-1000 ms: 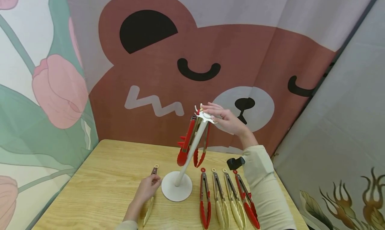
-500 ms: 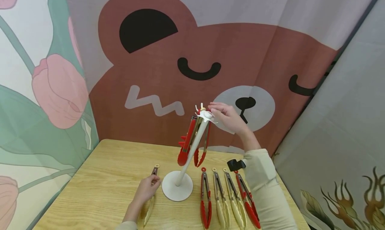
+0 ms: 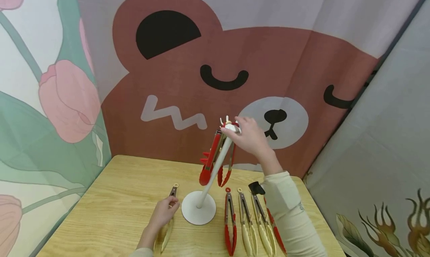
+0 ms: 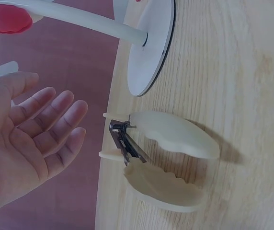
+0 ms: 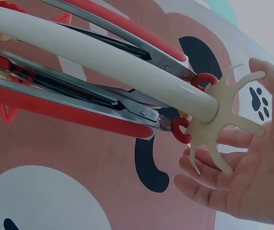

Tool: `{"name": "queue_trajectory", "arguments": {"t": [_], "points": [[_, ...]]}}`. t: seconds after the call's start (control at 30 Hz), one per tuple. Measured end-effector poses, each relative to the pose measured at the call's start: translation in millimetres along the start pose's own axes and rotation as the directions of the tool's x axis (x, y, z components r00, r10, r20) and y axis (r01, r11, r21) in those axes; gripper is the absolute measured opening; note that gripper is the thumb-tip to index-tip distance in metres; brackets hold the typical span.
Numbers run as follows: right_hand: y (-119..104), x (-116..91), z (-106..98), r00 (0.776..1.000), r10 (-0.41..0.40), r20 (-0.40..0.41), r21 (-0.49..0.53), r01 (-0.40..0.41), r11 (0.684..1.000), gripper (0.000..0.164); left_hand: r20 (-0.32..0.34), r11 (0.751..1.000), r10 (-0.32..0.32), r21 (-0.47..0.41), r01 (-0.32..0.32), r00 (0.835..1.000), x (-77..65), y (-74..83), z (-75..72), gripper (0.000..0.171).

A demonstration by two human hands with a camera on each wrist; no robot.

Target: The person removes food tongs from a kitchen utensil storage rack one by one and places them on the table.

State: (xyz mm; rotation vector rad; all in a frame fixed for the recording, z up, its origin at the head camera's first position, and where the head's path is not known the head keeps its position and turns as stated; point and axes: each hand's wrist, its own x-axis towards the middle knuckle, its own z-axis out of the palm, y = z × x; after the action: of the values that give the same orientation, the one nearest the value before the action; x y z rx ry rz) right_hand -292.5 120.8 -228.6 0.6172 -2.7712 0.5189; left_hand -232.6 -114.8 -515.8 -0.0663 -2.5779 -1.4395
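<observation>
At least two red tongs (image 5: 79, 115) are hung on your white stand (image 3: 189, 213) by their rings (image 5: 174, 130). A cream ring (image 3: 228, 122) is up there too, but you can't count all that hang. Five are not hung. One lot of cream tongs (image 3: 166, 240) lies on the table (image 3: 117, 197), between the stand and the left edge. One red, two cream and one more red lie in a row toward the right edge, and your sleeve (image 3: 285, 212) hides part of the last.

The grip of your right hand (image 3: 250, 135) is spread around the hooks (image 5: 247, 125); you can't tell how much it touches. Your left hand (image 3: 164, 212) is over the lone cream tongs, fingers loosely bent, pinching nothing.

The hung tongs have shiny metal arms with smooth red strips. The cream ends are dull and rounded, with wavy edges. Your stand has a smooth pole, thin curvy hooks and a flat round foot, about midway between the table's left and right edges. The table shows wood lines.
</observation>
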Motion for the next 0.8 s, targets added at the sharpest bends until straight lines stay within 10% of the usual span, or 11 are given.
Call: {"name": "queue_trajectory", "arguments": {"t": [0.8], "points": [[10, 3, 11, 0.995, -0.082, -0.055, 0.128, 0.088, 0.988, 0.055, 0.004, 1.000, -0.005, -0.013, 0.005, 1.000, 0.0, 3.2, 1.9, 0.013]]}}
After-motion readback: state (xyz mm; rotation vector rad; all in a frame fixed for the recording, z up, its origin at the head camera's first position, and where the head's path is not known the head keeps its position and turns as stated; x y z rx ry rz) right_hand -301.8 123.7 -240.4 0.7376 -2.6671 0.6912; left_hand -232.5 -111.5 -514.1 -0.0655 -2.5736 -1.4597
